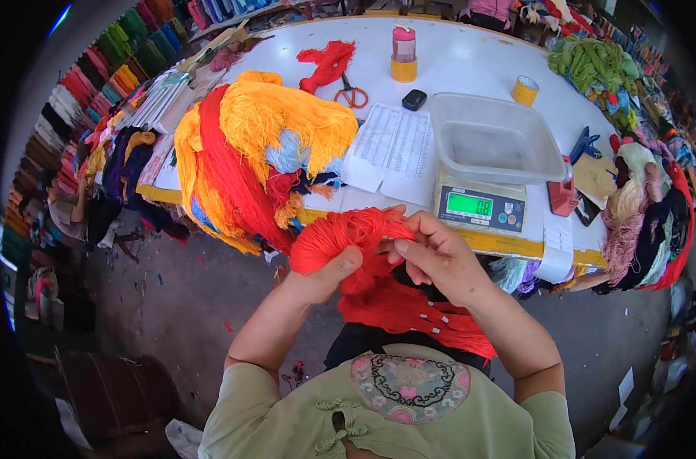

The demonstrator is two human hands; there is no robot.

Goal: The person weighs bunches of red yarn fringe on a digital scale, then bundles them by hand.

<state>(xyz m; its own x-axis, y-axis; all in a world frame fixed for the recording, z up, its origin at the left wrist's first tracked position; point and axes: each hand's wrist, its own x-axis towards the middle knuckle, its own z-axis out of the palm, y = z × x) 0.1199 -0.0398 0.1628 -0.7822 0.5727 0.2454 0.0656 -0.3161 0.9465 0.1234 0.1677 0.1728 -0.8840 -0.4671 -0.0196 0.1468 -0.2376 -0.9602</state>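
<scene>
A bundle of red yarn [329, 241] is held up in front of my chest, just off the table's near edge. My left hand [325, 277] is wrapped round its left side, with the thumb lying across the strands. At the bundle's right end, my right hand [438, 256] has its thumb and fingers pinched together on red strands. Below both hands, more red yarn [394, 306] with small white tags hangs over my lap. To the left, a big heap of yellow and red yarn skeins [279, 122] spills over the table edge.
On the white table [286, 46] are a scale [482, 208] with a clear plastic tub [497, 138], printed sheets [390, 149], scissors [352, 95], a pink-topped bottle [404, 52] and a tape roll [525, 90]. A red stapler-like object [562, 195] stands beside the scale. Yarn piles [638, 206] hang off the right side.
</scene>
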